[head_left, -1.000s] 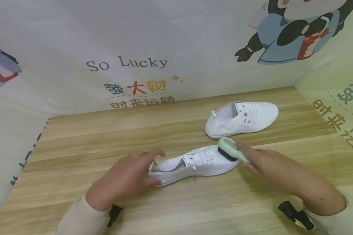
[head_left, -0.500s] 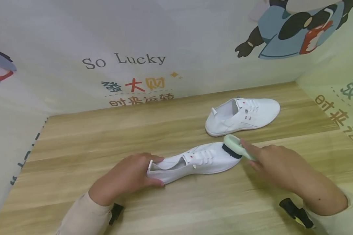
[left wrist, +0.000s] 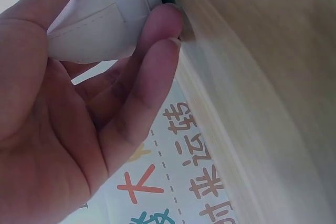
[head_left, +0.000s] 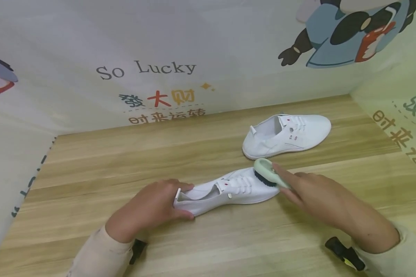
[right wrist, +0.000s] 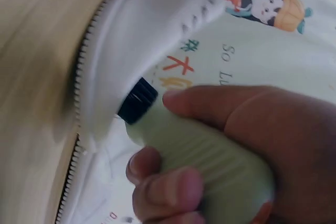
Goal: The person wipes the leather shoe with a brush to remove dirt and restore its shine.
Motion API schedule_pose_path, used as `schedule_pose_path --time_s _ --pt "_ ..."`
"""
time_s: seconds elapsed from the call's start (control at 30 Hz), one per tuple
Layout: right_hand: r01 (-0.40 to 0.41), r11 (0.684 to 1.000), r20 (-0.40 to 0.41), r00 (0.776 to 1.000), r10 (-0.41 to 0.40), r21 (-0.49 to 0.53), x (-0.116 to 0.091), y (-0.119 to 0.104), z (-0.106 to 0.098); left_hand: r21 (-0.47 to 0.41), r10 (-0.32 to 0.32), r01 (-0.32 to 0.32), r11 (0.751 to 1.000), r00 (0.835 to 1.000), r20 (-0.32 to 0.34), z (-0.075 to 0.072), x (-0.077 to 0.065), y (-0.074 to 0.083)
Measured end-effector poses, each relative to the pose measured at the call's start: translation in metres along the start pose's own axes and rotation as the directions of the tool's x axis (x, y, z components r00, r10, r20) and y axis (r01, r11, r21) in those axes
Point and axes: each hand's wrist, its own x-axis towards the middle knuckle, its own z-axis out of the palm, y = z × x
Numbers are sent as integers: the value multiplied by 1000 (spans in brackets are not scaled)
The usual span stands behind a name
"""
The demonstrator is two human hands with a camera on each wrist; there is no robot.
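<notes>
Brush (head_left: 263, 171), pale green w/ dark bristles, was gripped by its handle in R hand (head_left: 319, 195), bristles laid on the toe of the near white shoe (head_left: 240, 197), approx. mid-bench. At 9 o'clock, its heel was clasped betw. thumb & fingers of L hand (head_left: 150, 206). Other shoe (head_left: 312, 132) was seen at 1 o'clock. Near shoe was judged light, soft-sided, prob. easily slid; heel grip was rated best, ditto handle for brush.
</notes>
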Motion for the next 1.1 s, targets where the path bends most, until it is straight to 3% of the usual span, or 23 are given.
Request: schedule_pose_path --time_s 0.13,0.3,0.6,0.83,1.1 --pt "-31 998 -40 999 29 -59 2 -1 2 -1 15 -15 1000 1000 3 -1 0 0" --pt "-81 993 -22 997 80 -82 2 5 -3 -13 10 -10 1000 1000 2 -1 1 -2" --pt "-68 997 101 993 64 32 -4 7 -16 -32 25 -24 999 1000 6 0 3 -3" --pt "-9 1000 -17 1000 9 24 4 2 -3 -37 22 -22 999 1000 10 -1 2 -3" --pt "-110 991 4 994 111 -69 2 5 -4 -46 14 -13 999 1000 9 1 2 -1"
